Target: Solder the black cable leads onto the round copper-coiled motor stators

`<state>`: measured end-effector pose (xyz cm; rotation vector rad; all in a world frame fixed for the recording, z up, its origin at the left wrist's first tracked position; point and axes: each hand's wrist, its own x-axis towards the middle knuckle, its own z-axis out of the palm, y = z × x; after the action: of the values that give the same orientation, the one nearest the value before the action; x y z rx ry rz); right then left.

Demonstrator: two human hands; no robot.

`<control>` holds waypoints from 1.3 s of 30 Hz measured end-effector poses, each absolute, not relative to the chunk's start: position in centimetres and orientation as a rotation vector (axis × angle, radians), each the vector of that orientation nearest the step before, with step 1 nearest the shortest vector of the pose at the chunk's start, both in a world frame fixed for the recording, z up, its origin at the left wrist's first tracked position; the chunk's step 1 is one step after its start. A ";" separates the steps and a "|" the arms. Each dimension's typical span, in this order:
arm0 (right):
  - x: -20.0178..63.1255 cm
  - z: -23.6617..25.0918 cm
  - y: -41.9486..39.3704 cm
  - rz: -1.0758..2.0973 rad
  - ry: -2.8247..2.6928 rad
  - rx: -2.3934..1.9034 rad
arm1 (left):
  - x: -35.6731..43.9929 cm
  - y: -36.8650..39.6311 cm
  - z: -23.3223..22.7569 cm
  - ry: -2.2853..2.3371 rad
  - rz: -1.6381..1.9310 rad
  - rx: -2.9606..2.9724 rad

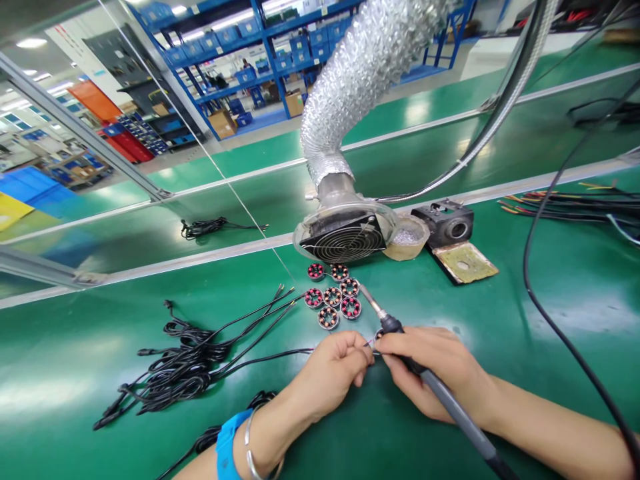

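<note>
Right hand (440, 370) is gripping a soldering iron (450, 403), fingers clamping its handle; metal tip is pointing up and left, sitting close to the stator cluster, cannot tell if touching. Left hand (337, 367) is pinching, thumb and fingertips closing together on a thin lead of a black cable (287, 353) that is coming in from the left. One small stator (379, 335) is sitting between both hands, right at the right fingertips, mostly hidden by them.

Seven ring-shaped stators (333, 297) with red or copper-coloured windings are lying grouped on the green desk (520, 327), just beyond the hands. Fume extractor fan (347, 240) is hanging behind them, joining a silver foil duct (345, 100). Cup of metal shavings (407, 238) is standing just right of the fan, beside the iron stand (443, 223); yellowish sponge tray (465, 262) is lying in front of the stand. Tangled black cables (185, 367) are lying left; multicoloured wires (575, 207) are lying far right. Left wrist is wearing a blue band (230, 447) and a silver bangle (249, 443).
</note>
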<state>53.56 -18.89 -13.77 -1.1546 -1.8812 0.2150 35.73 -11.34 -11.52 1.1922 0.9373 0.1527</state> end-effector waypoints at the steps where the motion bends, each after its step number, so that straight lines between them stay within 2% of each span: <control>1: 53.7 -13.7 -19.0 0.267 -1.891 -1.166 | 35.7 -11.4 -11.6 0.940 0.161 1.204; 14: 53.7 -14.0 -18.1 0.460 -1.871 -1.140 | 35.9 -11.7 -12.0 0.981 0.229 1.304; 20: 54.2 -13.9 -18.3 0.403 -1.945 -1.158 | 35.8 -11.6 -12.2 0.998 0.237 1.362; 29: 55.4 -11.2 -19.5 0.355 -1.788 -1.159 | 35.9 -11.8 -12.1 1.013 0.242 1.414; 39: 55.8 -9.9 -21.0 0.540 -1.619 -1.149 | 35.8 -11.8 -12.1 1.035 0.211 1.424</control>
<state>55.84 -20.98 -9.88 -1.1492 -1.6188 0.5404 35.76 -11.81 -12.12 1.4238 1.0347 0.2110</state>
